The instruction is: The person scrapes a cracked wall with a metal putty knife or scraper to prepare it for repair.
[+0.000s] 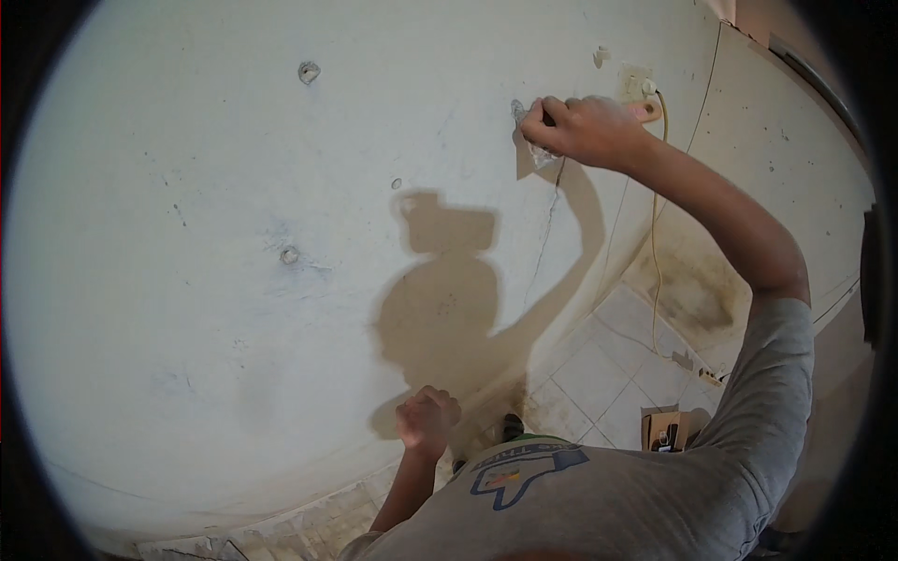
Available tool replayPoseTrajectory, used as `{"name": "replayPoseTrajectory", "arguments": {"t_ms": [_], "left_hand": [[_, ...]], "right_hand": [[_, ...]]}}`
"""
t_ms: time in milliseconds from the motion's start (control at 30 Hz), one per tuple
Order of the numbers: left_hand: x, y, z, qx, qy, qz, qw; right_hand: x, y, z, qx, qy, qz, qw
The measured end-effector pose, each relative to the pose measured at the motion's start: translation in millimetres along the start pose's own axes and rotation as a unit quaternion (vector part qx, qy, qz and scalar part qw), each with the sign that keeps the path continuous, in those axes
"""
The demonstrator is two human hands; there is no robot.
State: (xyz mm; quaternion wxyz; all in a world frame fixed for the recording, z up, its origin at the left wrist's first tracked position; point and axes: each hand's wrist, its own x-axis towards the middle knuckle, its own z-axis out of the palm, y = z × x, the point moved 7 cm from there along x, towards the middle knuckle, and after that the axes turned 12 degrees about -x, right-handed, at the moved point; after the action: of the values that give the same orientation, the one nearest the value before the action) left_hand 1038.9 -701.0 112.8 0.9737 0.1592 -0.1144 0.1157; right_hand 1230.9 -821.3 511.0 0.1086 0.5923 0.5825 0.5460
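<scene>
My right hand [589,129] is raised to the white wall [355,131] at the upper right, its fingers closed round a putty knife. The light wooden end of the putty knife's handle [645,111], with a hole in it, sticks out behind the hand. Its blade is mostly hidden by my fingers. Just below them is a rough, whitish patch [543,157] on the wall, at the top of a thin crack [554,208]. My left hand [427,418] is held low in front of my body with its fingers curled; whether anything is inside cannot be made out.
Several pitted holes, such as one chipped hole [309,72], mark the wall. Right of my right hand, a socket [638,84] has a cord [658,271] hanging to the tiled floor [599,360]. An open cardboard box [662,430] with dark items stands on the floor.
</scene>
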Motion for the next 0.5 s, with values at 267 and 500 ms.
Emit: {"name": "replayPoseTrajectory", "arguments": {"t_ms": [267, 500], "left_hand": [[-12.2, -3.0, 4.7, 0.051, 0.012, 0.015, 0.999], [-19.7, -15.2, 0.0, -0.049, 0.107, 0.03, 0.993]], "right_hand": [[3.9, 15.9, 10.4, 0.226, -0.202, 0.194, 0.933], [-21.9, 4.5, 26.3, 0.583, -0.29, 0.457, 0.605]]}}
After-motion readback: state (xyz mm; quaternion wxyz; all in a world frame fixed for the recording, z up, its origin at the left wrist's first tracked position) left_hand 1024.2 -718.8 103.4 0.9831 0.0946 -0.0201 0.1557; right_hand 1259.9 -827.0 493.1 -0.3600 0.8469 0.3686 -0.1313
